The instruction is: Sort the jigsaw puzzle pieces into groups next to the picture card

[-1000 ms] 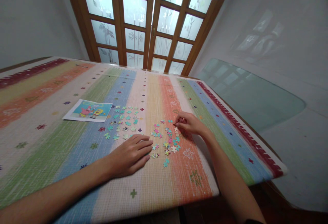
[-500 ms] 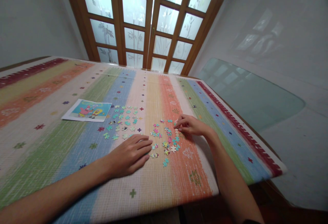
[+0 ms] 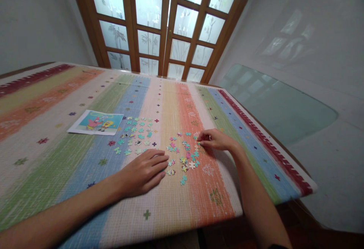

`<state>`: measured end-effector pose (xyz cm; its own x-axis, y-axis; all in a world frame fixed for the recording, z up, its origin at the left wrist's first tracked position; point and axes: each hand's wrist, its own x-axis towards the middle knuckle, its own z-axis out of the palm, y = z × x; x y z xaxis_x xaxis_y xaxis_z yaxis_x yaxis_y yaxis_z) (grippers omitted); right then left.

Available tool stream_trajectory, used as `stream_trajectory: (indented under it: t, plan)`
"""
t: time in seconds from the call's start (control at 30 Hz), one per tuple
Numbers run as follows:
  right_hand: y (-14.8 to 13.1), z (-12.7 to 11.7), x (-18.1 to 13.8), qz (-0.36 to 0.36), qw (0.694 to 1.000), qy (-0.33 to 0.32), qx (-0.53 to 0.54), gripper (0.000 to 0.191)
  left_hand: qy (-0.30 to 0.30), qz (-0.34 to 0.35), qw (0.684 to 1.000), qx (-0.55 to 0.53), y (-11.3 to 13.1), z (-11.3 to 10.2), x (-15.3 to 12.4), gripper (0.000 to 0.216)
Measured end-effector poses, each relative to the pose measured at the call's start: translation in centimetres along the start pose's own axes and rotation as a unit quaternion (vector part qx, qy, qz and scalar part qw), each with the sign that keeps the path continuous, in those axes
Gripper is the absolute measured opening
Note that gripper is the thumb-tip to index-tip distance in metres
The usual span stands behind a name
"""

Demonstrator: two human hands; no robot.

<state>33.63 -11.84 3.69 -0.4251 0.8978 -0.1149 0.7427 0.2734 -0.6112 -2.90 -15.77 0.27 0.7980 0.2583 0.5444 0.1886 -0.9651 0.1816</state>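
Note:
My left hand [image 3: 148, 171] lies flat on the cloth, fingers stretched out, holding nothing. Its fingertips rest beside the left edge of a loose heap of jigsaw puzzle pieces [image 3: 187, 158] in teal, pink, yellow and white. At the heap's far right side, my right hand [image 3: 213, 139] pinches a small puzzle piece [image 3: 198, 142] between thumb and fingers; most of it is hidden. Beyond my left hand, several teal and pale green pieces [image 3: 141, 130] are laid out in rough rows.
A printed cartoon picture [image 3: 96, 122] lies left of the rows. The striped tablecloth [image 3: 170, 211] covers the table, whose near edge drops away below. Wood-framed glass doors [image 3: 165, 32] stand behind, and a pale wall [image 3: 318, 82] is on the right.
My right hand has drawn slightly to the right, and a bit of a puzzle piece now shows at its fingertips. My left hand has stayed in place.

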Motion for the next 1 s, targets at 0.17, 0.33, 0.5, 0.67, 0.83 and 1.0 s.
stream_trajectory:
  t: [0.17, 0.33, 0.5, 0.67, 0.83, 1.0]
  plan:
    - [-1.3, -0.2, -0.3, -0.035, 0.999, -0.02, 0.018, 0.013, -0.005, 0.005, 1.0, 0.012, 0.0, 0.1, 0.0, 0.026]
    - [-2.1, 0.1, -0.2, -0.083, 0.993, -0.079, 0.016, 0.014, -0.008, 0.005, 1.0, 0.012, 0.0, 0.0, 0.1, 0.026]
    - [-1.6, 0.4, 0.0, -0.062, 0.995, -0.075, 0.019, 0.014, -0.008, 0.003, 1.0, 0.011, 0.1, -0.1, 0.2, 0.026]
    - [-2.0, 0.5, 0.2, -0.053, 0.997, -0.056, 0.021, 0.024, -0.005, 0.005, 1.0, 0.017, 0.1, -0.2, 0.2, 0.026]
    - [-2.7, 1.2, 0.8, -0.052, 0.998, -0.038, 0.009, 0.021, -0.008, -0.001, 1.0, 0.009, 0.0, 0.0, 0.0, 0.028]
    - [-3.0, 1.7, 1.2, -0.052, 0.998, -0.005, -0.034, 0.015, -0.007, 0.001, 1.0, 0.011, 0.0, 0.1, 0.0, 0.028]
